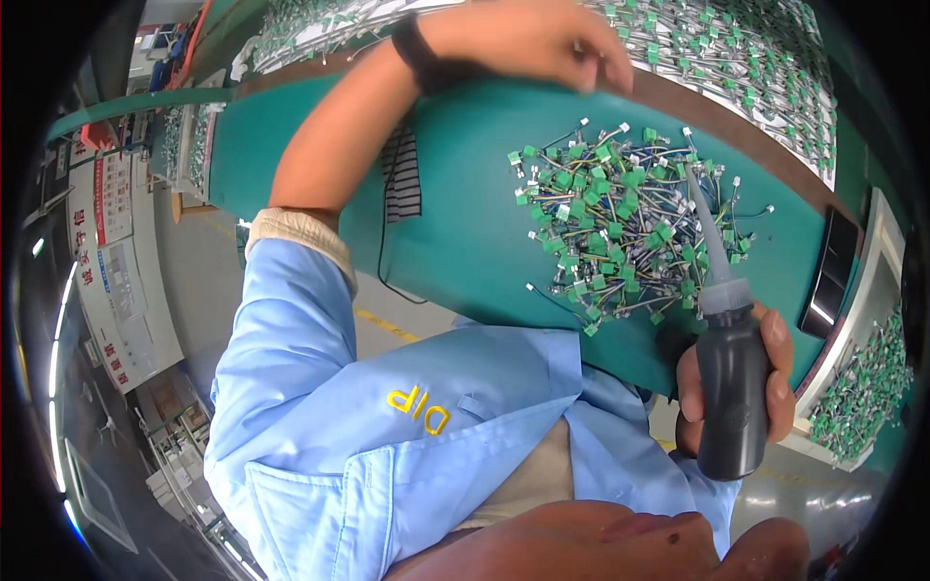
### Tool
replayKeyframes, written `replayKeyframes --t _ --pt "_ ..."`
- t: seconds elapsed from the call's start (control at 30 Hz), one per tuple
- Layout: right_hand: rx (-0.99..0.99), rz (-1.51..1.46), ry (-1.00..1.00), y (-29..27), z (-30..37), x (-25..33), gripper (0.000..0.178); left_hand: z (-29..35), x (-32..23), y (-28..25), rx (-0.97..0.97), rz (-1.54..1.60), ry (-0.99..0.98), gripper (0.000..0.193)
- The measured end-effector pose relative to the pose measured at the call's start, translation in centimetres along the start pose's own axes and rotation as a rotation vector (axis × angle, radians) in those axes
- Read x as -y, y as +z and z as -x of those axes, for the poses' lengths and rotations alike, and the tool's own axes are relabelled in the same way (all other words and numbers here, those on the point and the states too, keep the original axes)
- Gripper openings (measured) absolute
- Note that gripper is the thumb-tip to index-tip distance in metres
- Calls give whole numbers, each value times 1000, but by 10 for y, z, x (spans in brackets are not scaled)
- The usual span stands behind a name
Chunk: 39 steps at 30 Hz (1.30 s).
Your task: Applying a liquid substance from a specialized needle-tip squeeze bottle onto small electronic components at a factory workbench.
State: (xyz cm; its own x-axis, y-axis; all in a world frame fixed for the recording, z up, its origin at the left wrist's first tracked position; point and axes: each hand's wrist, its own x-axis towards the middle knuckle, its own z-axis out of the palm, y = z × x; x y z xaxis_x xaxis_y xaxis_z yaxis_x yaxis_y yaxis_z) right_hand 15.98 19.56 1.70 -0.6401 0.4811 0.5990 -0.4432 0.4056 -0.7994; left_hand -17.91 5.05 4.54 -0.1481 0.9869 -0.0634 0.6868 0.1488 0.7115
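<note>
A black squeeze bottle (733, 387) with a long grey tapered nozzle is gripped in my right hand (778, 373). The bottle stands nearly upright in the picture, and its nozzle crosses in front of the pile's right side. That pile of small wired parts with green blocks and white connectors (610, 223) lies on the green mat (465, 232). At the far edge of the mat, my left hand (557, 48) is near a tray of similar parts (736, 77). Its fingers look bent but are blurred, and anything in them cannot be made out.
A dark phone (833, 271) lies on the mat's right edge. Further right is a white-rimmed bin of green parts (857, 392). A striped dark pad (402, 174) and a thin black cable (383, 261) lie beside my left forearm. A brown strip borders the far tray.
</note>
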Motion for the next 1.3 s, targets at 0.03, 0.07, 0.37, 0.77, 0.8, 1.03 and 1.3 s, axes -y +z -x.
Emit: replayKeyframes --t 0.03,0.07,0.37,0.77,0.8,1.03,1.3 --pt "-1 91 -35 1 -3 0 40 2 1 16 148 -78 83 22" --pt "-2 181 -73 2 -5 1 40 3 4 27 147 -68 92 22" --pt "-42 801 -407 5 -12 -6 47 26 0 48 57 -32 -63 26" --pt "-364 629 -895 7 -32 -49 72 111 -7 53 -3 -281 49 16" --pt "-362 626 -883 9 -32 -49 72 118 -7 53 16 -286 12 17" --pt "-364 570 -864 14 -35 -49 62 157 -46 54 43 -116 -232 13" --pt "107 110 -506 25 -33 -34 46 105 -106 119 -114 1274 -380 19"
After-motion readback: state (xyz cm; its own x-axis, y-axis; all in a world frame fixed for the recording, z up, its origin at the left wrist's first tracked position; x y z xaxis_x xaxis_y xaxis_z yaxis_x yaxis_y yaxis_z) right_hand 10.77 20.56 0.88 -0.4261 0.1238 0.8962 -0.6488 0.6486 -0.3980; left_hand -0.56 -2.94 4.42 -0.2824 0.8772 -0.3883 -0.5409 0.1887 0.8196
